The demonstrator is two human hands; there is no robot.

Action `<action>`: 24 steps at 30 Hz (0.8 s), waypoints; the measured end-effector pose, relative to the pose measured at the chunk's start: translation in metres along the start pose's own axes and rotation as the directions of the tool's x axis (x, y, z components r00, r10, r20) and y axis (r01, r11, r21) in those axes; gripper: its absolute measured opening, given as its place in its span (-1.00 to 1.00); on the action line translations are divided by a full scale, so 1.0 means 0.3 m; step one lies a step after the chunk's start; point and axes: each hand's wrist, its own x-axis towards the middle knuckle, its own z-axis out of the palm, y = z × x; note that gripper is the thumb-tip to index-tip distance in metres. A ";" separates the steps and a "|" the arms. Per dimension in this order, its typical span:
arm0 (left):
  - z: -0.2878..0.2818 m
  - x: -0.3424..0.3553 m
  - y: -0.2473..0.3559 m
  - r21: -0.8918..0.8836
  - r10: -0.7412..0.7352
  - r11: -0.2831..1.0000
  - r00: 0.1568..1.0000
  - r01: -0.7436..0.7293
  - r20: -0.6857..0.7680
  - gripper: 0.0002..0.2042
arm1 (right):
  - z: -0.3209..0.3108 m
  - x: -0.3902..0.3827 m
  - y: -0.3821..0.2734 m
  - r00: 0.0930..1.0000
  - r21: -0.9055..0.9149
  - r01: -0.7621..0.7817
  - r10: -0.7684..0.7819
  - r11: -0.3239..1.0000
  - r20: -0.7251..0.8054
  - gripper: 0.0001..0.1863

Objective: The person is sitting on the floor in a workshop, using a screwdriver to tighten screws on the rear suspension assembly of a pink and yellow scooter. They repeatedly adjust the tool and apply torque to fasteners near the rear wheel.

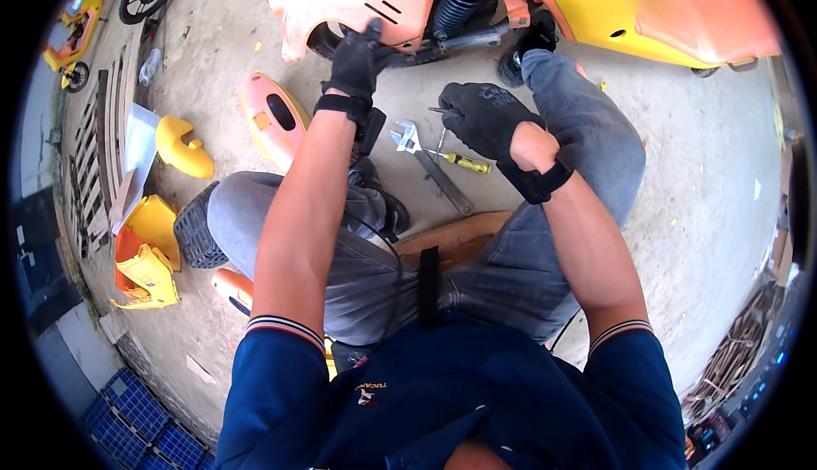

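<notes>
My left hand (356, 60) grips the edge of the orange scooter panel (340, 2) at the top middle. My right hand (487, 117) pinches a small screw. The wrench (425, 163) and yellow screwdriver (464, 162) lie on the floor. Other panels are already off; this one is still on.

We see bright, even daylight and soft shadows; focus stays sharp around the concrete floor (698, 172), while fisheye bending and black vignette ring it.
</notes>
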 end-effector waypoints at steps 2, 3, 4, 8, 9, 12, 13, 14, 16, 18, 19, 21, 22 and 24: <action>-0.032 -0.020 -0.033 0.331 0.121 0.932 0.987 -0.150 0.107 -0.71 | 0.001 -0.001 0.005 1.000 0.008 0.012 -0.012 1.000 -0.008 -0.74; -0.012 -0.022 -0.051 0.137 -0.002 0.991 0.999 -0.005 0.050 -0.73 | 0.000 0.000 0.004 1.000 0.014 0.001 -0.001 1.000 0.000 -0.74; -0.012 -0.024 -0.066 -0.068 -0.133 0.989 0.991 0.133 0.017 -0.74 | -0.004 -0.003 -0.002 1.000 0.021 -0.008 0.007 1.000 0.008 -0.74; -0.019 -0.019 -0.093 0.149 -0.050 0.988 0.995 0.036 0.091 -0.76 | -0.007 -0.002 -0.002 0.997 0.021 -0.049 0.048 0.999 0.054 -0.74; 0.023 -0.037 -0.061 -0.068 -0.201 0.977 0.980 0.200 0.000 -0.76 | -0.004 -0.001 0.003 0.999 0.021 -0.036 0.035 0.999 0.042 -0.74; 0.025 -0.032 -0.107 -0.110 -0.180 0.979 0.982 0.173 -0.055 -0.76 | 0.006 0.005 0.006 0.999 0.016 -0.022 0.022 1.000 0.033 -0.75; 0.042 -0.042 -0.110 -0.082 -0.199 0.978 0.975 0.192 -0.095 -0.78 | 0.000 0.005 -0.002 0.998 0.012 -0.037 0.036 0.999 0.046 -0.76; 0.045 -0.044 -0.124 -0.161 -0.215 0.966 0.973 0.201 -0.079 -0.78 | -0.003 0.005 -0.008 0.997 0.008 -0.051 0.050 0.999 0.060 -0.77; 0.059 -0.055 -0.138 -0.313 -0.242 0.925 0.969 0.217 -0.044 -0.78 | -0.002 0.005 -0.010 0.997 0.006 -0.052 0.052 0.999 0.051 -0.75; 0.070 -0.052 -0.166 -0.370 -0.252 0.905 0.965 0.209 -0.072 -0.84 | -0.001 0.006 -0.012 0.998 -0.006 -0.045 0.046 0.999 0.052 -0.75; 0.055 -0.048 -0.177 -0.381 -0.259 0.897 0.965 0.224 -0.042 -0.82 | -0.002 0.008 -0.013 0.998 -0.017 -0.038 0.039 0.999 0.058 -0.75; 0.045 -0.046 -0.187 -0.405 -0.239 0.886 0.971 0.226 0.017 -0.80 | -0.001 0.011 -0.008 0.998 -0.028 -0.022 0.024 0.999 0.061 -0.75; 0.048 -0.047 -0.185 -0.419 -0.214 0.883 0.976 0.213 0.045 -0.80 | 0.003 0.012 0.001 0.998 -0.029 -0.015 0.016 0.999 0.058 -0.75; 0.054 -0.053 -0.176 -0.442 -0.182 0.875 0.980 0.199 0.081 -0.79 | 0.008 0.014 0.012 0.999 -0.026 -0.001 0.002 1.000 0.050 -0.76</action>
